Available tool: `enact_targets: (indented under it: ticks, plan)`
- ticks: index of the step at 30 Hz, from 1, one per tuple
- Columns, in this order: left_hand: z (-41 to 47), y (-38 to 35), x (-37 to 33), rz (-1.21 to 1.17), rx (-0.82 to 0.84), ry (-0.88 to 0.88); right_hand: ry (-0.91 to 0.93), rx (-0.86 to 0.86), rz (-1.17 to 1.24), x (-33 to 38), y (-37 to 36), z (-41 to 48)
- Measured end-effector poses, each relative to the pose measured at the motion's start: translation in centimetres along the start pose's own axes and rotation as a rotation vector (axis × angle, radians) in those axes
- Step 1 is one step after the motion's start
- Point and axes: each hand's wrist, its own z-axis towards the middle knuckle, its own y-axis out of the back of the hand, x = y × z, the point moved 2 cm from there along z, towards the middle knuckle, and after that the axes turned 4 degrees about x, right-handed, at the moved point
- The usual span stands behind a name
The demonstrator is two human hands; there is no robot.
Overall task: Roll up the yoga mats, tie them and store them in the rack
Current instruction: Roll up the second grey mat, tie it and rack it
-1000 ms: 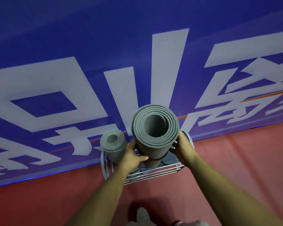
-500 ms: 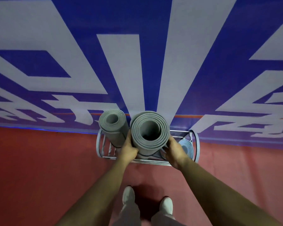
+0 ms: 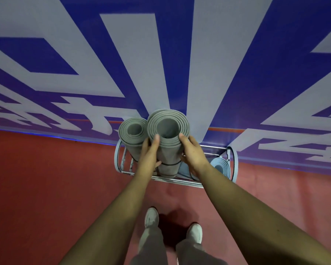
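Note:
A rolled grey yoga mat (image 3: 168,148) stands upright in the metal rack (image 3: 234,165), with a dark band around its lower part. My left hand (image 3: 150,155) grips its left side and my right hand (image 3: 192,153) grips its right side, thumbs near the top rim. A second rolled grey mat (image 3: 132,136) stands upright just to its left in the rack, touching it. A shorter light blue rolled mat (image 3: 221,166) sits at the right end of the rack.
The rack stands on a red floor (image 3: 46,188) against a blue wall banner with large white characters (image 3: 208,64). My two feet in light shoes (image 3: 151,217) are on the floor just in front of the rack.
The mat has gone lower into the rack beside the left mat. My hands have slid up toward its top rim. My view has tilted further down, showing both feet.

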Motion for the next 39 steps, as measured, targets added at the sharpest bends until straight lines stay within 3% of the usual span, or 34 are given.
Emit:
enact_targets:
  ticks: [8, 16, 24, 34, 39]
  plan:
    - [2.3, -0.1, 2.7, 0.230, -0.062, 0.170, -0.152, -0.080, -0.039, -2.8, 2.3, 0.0]
    - [1.2, 0.4, 2.8, 0.352, -0.029, 0.177, -0.222, -0.147, -0.050, -2.3, 3.4, -1.6]
    - [-1.8, 0.0, -1.3, 0.362, 0.014, 0.125, -0.160, -0.243, -0.222, 0.5, 4.7, -4.8]
    - [-5.5, 0.0, -8.0, 0.438, 0.132, -0.039, -0.091, -0.313, -0.240, 5.0, 4.7, -9.6]
    - [-5.4, 0.9, -8.6, 0.500, 0.244, -0.075, -0.028, -0.432, -0.225, 4.6, 4.0, -12.6]
